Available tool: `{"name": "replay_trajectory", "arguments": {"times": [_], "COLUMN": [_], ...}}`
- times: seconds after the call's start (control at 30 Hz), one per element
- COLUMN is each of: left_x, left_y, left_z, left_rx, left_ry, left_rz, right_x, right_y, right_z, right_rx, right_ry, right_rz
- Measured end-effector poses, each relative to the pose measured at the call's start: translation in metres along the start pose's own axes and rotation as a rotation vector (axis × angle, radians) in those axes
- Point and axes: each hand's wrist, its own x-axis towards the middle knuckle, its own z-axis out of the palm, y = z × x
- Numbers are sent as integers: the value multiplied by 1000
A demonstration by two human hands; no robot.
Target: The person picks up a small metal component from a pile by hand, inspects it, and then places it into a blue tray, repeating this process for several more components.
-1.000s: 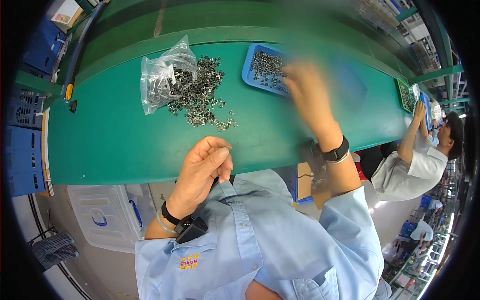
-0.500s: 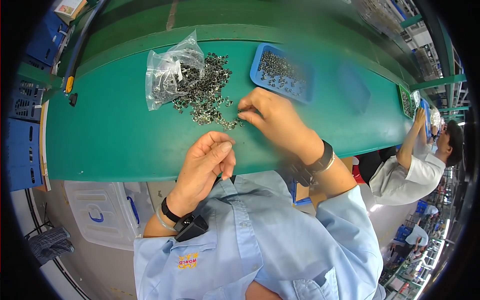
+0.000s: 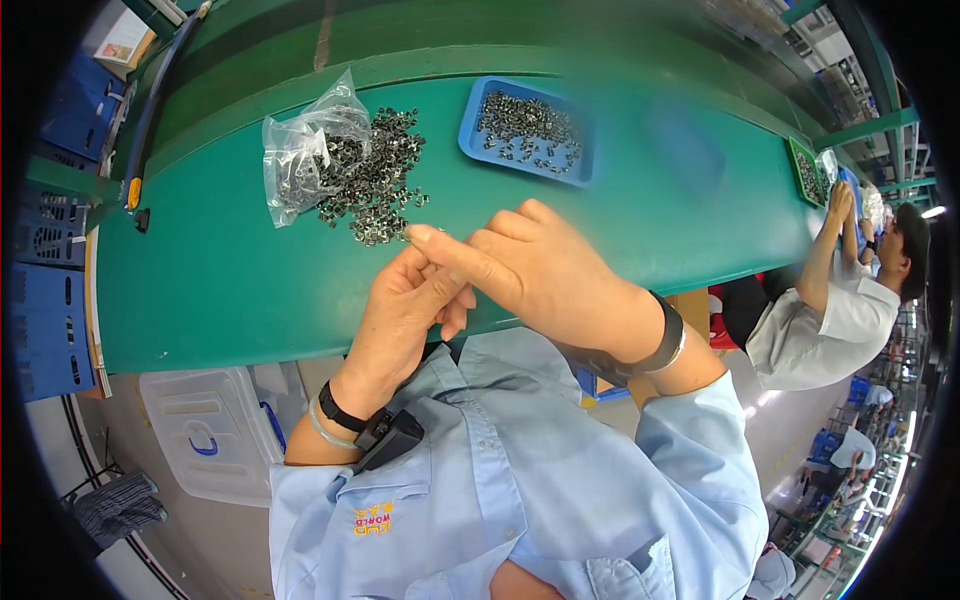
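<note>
My left hand (image 3: 402, 312) is closed in a pinch in front of the pile, its other fingers curled in. Reaching over from the right, my right hand (image 3: 535, 268) meets its fingertips, thumb and fingers pressed together. Whatever sits between the two sets of fingertips is hidden or too small to make out. Just beyond them lies a loose pile of small shiny metal clips (image 3: 388, 160) on the green tabletop (image 3: 220, 300). Part of the pile spills from a clear plastic bag (image 3: 290, 150) at its left.
A blue tray (image 3: 468, 140) holding more small metal pieces stands at the far right of the pile. Further right is a green tray (image 3: 797, 158), near a co-worker (image 3: 825, 330). A lidded clear plastic box (image 3: 205, 430) is below the table's front edge.
My right hand has come from the pile's near edge toward me and now meets my left fingertips. The pile and blue tray appear further left as the view shifted.
</note>
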Motion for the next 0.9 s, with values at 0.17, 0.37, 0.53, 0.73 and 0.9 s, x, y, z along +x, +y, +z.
{"name": "replay_trajectory", "arguments": {"times": [0.17,0.37,0.53,0.73,0.9], "left_x": [-2,-4,-8,-7,-6], "left_y": [3,0,3,4,1], "left_z": [4,3,9,9,7], "left_rx": [-38,-180,-177,-146,-188], "left_ry": [-28,-93,-67,-72,-98], "left_rz": [-19,-23,-12,-6,-19], "right_x": [-9,-23,-26,-26,-26], "right_y": [2,4,3,2,-2], "right_z": [9,31,36,37,36], "right_rx": [180,404,470,511,554], "right_ry": [121,404,441,444,470], "right_rz": [127,166,217,215,219]}}
